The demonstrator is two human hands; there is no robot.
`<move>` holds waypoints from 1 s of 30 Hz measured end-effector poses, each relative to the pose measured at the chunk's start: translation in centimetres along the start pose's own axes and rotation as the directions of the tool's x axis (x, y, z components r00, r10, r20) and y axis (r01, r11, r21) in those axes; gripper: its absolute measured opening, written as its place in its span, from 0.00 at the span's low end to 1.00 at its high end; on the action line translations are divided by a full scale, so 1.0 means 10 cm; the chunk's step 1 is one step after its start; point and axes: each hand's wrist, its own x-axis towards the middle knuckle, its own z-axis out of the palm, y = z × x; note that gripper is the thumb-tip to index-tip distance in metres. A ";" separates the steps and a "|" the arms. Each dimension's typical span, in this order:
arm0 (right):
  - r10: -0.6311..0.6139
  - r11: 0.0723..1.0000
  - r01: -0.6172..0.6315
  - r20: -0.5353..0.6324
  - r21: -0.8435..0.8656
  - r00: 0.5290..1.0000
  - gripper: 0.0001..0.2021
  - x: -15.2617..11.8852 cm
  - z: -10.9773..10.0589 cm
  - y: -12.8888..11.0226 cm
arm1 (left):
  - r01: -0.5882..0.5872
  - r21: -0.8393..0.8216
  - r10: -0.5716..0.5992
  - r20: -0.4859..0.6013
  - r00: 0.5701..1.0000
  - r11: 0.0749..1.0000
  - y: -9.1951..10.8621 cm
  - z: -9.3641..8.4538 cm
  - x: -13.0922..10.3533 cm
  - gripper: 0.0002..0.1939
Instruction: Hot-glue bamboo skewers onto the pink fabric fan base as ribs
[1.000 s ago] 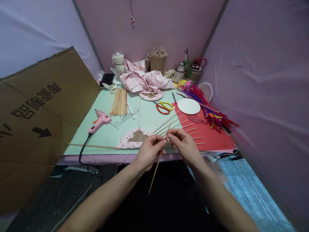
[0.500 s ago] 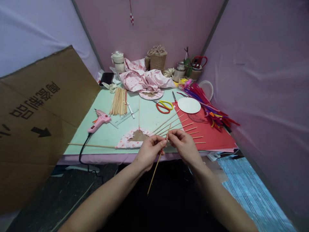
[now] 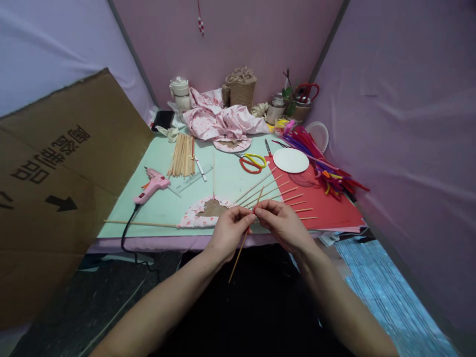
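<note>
Wooden and thin, the stick [image 3: 238, 258] is slanting by the tabletop's [image 3: 159, 210] near edge, and the left hand [image 3: 227, 234] is pinching it in its grip. Fingers are hiding what the right hand's [image 3: 280, 223] grip is holding. More sticks [image 3: 307, 209] and the pink shape [image 3: 190, 213] are lying just past them.

The person wears black clothes [image 3: 245, 317] at the bottom middle of the picture. The cloth is so dark that its folds are hard to see. The left arm [image 3: 163, 302] and right arm [image 3: 342, 292] are bare. The left hand [image 3: 231, 232] and right hand [image 3: 284, 223] are bare too. A tiny dark spot [image 3: 212, 246] sits by the left wrist.
</note>
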 end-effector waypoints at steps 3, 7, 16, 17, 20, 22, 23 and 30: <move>0.001 1.000 -0.001 -0.003 0.002 1.000 0.15 0.00 0.01 0.01 | 0.012 -0.011 -0.012 0.000 1.000 1.000 0.00 0.01 0.01 0.10; 0.001 1.000 -0.001 -0.018 0.022 1.000 0.14 0.00 0.03 0.04 | 0.048 -0.035 -0.047 0.017 0.999 0.998 0.02 0.01 -0.01 0.12; 0.057 0.997 -0.056 -0.013 0.059 0.998 0.12 0.01 0.04 -0.02 | 0.147 -0.085 -0.143 0.054 0.988 0.986 0.05 -0.01 -0.02 0.17; 0.053 0.997 -0.052 -0.021 0.057 0.998 0.11 0.02 0.03 -0.02 | 0.148 -0.086 -0.144 0.053 0.988 0.985 0.04 -0.01 -0.02 0.17; 0.031 0.999 -0.029 -0.035 0.034 0.999 0.13 0.03 0.02 -0.02 | 0.145 -0.090 -0.141 0.054 0.989 0.985 0.04 0.00 -0.02 0.18; -0.020 1.000 0.020 -0.056 -0.013 0.998 0.14 0.05 0.01 0.00 | 0.135 -0.099 -0.130 0.059 0.990 0.986 0.05 0.01 -0.03 0.19; -0.055 0.998 0.052 -0.075 -0.042 0.996 0.15 0.05 0.01 0.00 | 0.127 -0.105 -0.121 0.060 0.991 0.986 0.05 0.01 -0.03 0.20; -0.114 0.990 0.105 -0.090 -0.094 0.989 0.19 0.04 -0.03 0.00 | 0.083 -0.135 -0.077 0.051 0.996 0.987 0.00 0.02 -0.03 0.18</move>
